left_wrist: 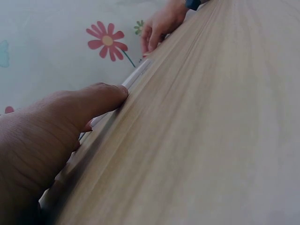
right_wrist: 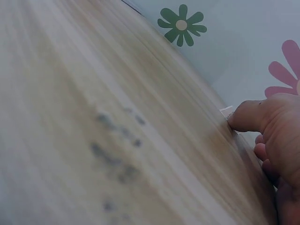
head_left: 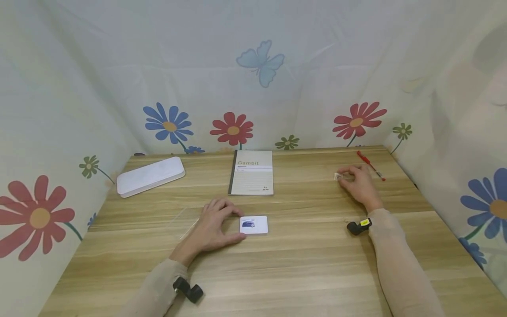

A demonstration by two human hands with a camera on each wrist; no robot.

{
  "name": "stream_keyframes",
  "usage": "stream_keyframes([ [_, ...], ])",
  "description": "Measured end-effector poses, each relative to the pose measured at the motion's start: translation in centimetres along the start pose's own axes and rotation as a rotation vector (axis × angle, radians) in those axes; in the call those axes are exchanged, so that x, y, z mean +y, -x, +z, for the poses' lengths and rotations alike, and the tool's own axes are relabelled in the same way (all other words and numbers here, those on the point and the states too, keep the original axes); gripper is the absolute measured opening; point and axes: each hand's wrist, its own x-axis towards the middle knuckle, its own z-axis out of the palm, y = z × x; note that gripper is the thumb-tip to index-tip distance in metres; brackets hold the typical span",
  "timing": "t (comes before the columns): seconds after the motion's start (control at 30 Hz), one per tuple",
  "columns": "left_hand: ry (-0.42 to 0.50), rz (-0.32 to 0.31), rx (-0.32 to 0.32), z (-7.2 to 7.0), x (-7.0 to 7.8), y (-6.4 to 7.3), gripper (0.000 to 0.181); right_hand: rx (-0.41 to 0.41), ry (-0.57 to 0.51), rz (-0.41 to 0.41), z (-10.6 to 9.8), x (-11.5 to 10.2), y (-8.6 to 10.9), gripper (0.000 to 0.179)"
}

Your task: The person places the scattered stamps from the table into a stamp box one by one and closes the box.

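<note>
My left hand [head_left: 214,225] holds a small white card-shaped piece [head_left: 259,224] at its left end, with thumb and fingers on opposite edges. A dark blue picture is printed on the piece, and it lies flat on the table. In the left wrist view the thumb [left_wrist: 105,98] touches the piece's thin white edge. Farther right, my right hand [head_left: 359,185] pinches a tiny light-coloured piece [head_left: 337,176] with a dark mark, close to the tabletop. Most of that piece is hidden behind the fingers; a pale corner [right_wrist: 226,111] shows in the right wrist view.
A notebook marked Gambit [head_left: 253,182] lies at the table's back middle. At the back left is a white rounded case [head_left: 150,176]. A red pen [head_left: 368,163] lies beyond the right hand. A clear flat piece [head_left: 184,220] is beside the left hand. Flowered cloth [head_left: 297,101] surrounds the table.
</note>
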Motion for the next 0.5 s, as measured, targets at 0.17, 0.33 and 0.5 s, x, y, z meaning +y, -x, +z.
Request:
stream_keyframes([
  [0.17,0.001,-0.006,0.001,0.01,-0.05,-0.02,0.058,0.029,-0.013,-0.012,0.09,0.03,-0.03,0.022],
  [0.33,0.004,-0.005,0.001,0.01,-0.10,-0.03,0.058,0.048,-0.004,-0.029,0.23,0.06,-0.08,0.018],
  [0.5,0.005,-0.003,-0.003,0.06,-0.17,-0.02,0.057,0.045,-0.023,-0.045,0.41,0.15,0.00,0.018],
])
